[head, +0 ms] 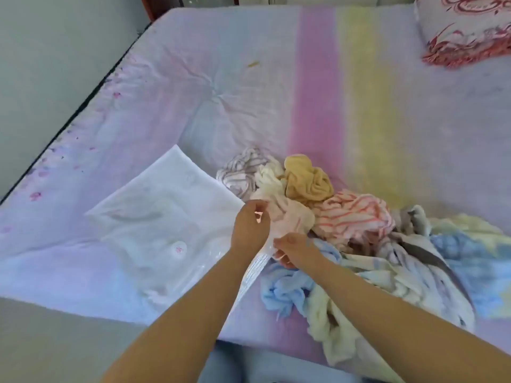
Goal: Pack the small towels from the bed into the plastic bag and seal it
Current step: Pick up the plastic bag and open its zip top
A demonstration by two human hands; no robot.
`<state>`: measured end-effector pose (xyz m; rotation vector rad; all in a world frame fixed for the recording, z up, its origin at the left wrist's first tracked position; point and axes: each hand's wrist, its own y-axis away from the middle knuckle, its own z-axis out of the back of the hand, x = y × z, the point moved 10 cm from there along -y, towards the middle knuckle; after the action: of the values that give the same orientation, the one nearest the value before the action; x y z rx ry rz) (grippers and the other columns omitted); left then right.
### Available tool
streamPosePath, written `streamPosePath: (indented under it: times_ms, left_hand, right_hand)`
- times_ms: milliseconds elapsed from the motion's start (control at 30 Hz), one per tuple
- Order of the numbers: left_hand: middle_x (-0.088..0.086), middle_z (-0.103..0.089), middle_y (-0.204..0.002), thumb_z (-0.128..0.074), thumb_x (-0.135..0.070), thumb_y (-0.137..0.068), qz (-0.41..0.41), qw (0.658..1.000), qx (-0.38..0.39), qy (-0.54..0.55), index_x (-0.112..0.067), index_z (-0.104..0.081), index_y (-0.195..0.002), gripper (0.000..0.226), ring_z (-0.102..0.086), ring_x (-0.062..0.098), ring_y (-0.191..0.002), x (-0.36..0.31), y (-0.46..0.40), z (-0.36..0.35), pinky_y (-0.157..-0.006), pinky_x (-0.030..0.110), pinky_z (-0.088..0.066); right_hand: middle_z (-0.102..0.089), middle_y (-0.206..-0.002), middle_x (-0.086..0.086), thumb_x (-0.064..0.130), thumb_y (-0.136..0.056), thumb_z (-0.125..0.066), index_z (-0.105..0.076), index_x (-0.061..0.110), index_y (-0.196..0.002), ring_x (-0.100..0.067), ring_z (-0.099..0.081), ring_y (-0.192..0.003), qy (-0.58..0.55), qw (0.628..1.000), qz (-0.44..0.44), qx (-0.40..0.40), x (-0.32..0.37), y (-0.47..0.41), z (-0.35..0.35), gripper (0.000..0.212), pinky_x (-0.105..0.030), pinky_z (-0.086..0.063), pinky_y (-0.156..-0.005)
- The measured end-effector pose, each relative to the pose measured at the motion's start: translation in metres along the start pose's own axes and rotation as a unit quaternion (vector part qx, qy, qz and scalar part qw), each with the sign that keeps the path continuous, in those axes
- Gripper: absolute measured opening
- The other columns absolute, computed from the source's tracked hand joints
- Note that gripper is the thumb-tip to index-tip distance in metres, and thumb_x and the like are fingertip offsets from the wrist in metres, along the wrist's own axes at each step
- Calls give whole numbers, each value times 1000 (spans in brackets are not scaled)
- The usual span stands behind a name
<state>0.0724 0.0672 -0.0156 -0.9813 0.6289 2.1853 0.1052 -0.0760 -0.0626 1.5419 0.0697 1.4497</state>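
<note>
reaching forward over the bed [249, 92], left hand [250, 228] and right hand [293, 248] both pinch the plastic bag [166, 217] edge.

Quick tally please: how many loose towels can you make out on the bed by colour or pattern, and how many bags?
Grey-striped towel: 1
Cream towel: 1
Mustard towel: 1
Pink-striped towel: 1
Light blue towel: 1
Pale yellow towel: 1
Plastic bag: 1
Total: 7; the far-right heap is too tangled to count.
</note>
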Motion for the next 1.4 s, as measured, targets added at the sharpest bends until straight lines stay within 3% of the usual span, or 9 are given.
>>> streamPosePath:
  times_ms: [133,267,467,733,900,1067,1200,1300,1400]
  left_hand:
    - [8,-59,-120,-49,-20,-84,-111,983,-48,-134,-11,-59,-115,34,-52,27,-110,65,11,-44,-98,34,-40]
    - [4,-57,-126,-50,-22,-93,-185,978,-82,-49,-10,-56,-122,32,-51,21,-117,88,2,-65,-103,31,-39]
    - [-8,-55,-120,-48,-31,-92,-111,986,-68,108,-32,-53,-117,25,-56,11,-103,116,-16,-79,-91,23,-45]
    - [-17,-51,-108,-48,-13,-93,-127,971,-81,186,-17,-48,-125,33,-53,-22,-72,111,22,-66,-68,5,-45]
    - [7,-48,-132,-56,-23,-91,-160,978,-124,-43,-12,-50,-128,39,-47,26,-120,135,72,-31,-96,30,-36]
    - [4,-38,-144,-50,-51,-90,-63,929,-104,-349,-18,-40,-134,56,-38,32,-129,222,121,-26,-94,47,-37]
    - [7,-49,-132,-42,-34,-94,-88,910,-131,-384,-15,-39,-133,44,-48,34,-112,229,154,-53,-74,43,-47]
    - [14,-44,-142,-42,-31,-93,-93,932,-119,-330,-12,-36,-141,52,-45,43,-122,224,182,-80,-81,48,-49]
    - [12,-50,-136,-47,-43,-94,-92,949,-124,-274,-12,-41,-138,54,-52,39,-116,211,205,-85,-83,46,-48]
  right_hand:
    - [-56,-51,9,27,-93,-51,-51,18,-62,-6,-50,-49,162,979,22,125,-94,-31,-71,32,-25,-43,-55]
    - [-66,-63,-4,37,-91,-55,-56,19,-76,-9,-57,-45,123,986,74,87,-106,-62,-87,24,-15,-44,-42]
    - [-62,-48,1,30,-93,-57,-50,7,-80,-11,-50,-30,75,983,139,92,-109,-84,-92,27,-18,-43,-34]
    - [-64,-63,-2,28,-95,-54,-54,10,-74,-7,-50,-36,115,974,193,25,-104,-72,-93,28,-15,-44,-37]
    - [-60,-61,-2,21,-95,-52,-60,14,-74,-1,-46,-31,55,978,194,-50,-116,-60,-81,23,-13,-40,-36]
    - [-57,-58,-5,23,-91,-52,-66,6,-76,-17,-50,-51,40,965,237,-101,-132,-45,-87,27,-29,-43,-55]
    - [-57,-64,-1,35,-94,-50,-61,12,-65,-16,-49,-64,213,925,297,-103,-128,-23,-125,39,-34,-40,-62]
    - [-47,-56,4,29,-93,-55,-46,16,-51,-18,-47,-66,245,905,324,-126,-135,-13,-126,45,-30,-34,-62]
    - [-54,-67,-9,21,-93,-56,-62,0,-73,-18,-47,-63,173,932,300,-109,-152,-3,-115,30,-29,-35,-58]
